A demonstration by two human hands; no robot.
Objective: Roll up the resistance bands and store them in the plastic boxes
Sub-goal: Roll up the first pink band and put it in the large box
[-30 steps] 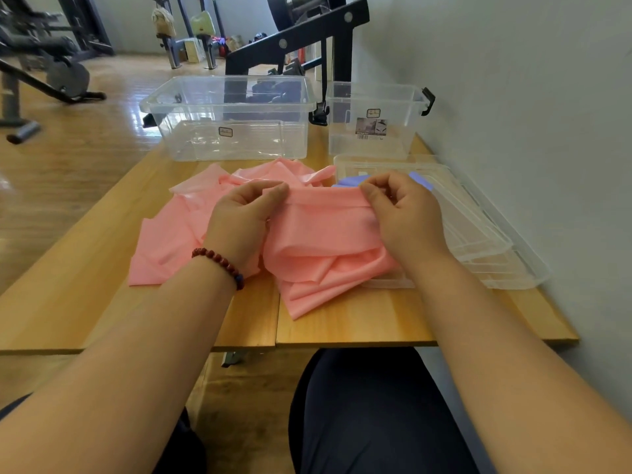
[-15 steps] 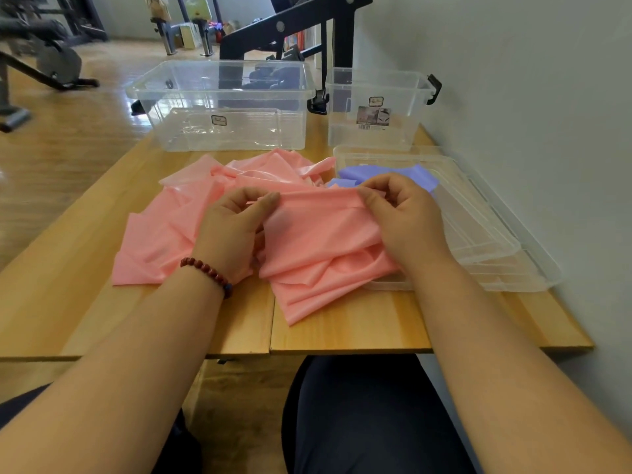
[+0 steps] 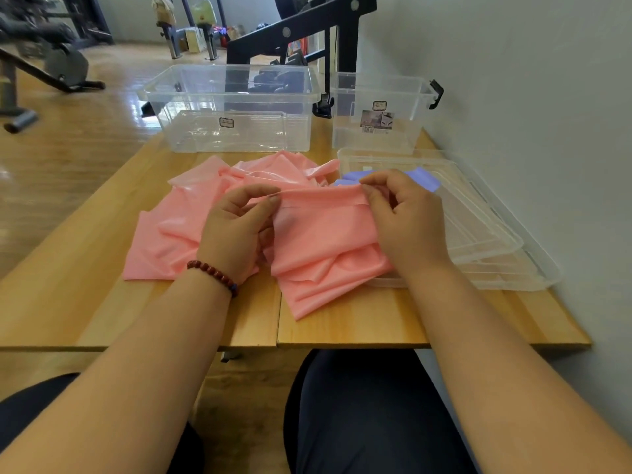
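**Head view.** My left hand [image 3: 236, 230] and right hand [image 3: 407, 220] each pinch the upper fold of the pink resistance band [image 3: 325, 234] between thumb and fingertips, with the other fingers loosely curled. The fold runs straight from one pinch to the other. The rest of the band lies crumpled on the bench [image 3: 359, 323] and over the near corner of the stacked clear lids [image 3: 496, 234]. A purple band [image 3: 424, 177] lies on those lids, just behind my right hand.

**Step in hand, as I judge it:** starting the roll. I would hold both pinches level, turn the edge over evenly so the roll does not cone, and smooth the creased length before taking it up.

**Room:** the large plastic box [image 3: 239, 135] and the small plastic box [image 3: 359, 142] stand open at the far edge. The lids and the wall [image 3: 547, 131] crowd my right side, so the bare wood to my left looks the better place to work. The band's lowest corner lies near the front edge.
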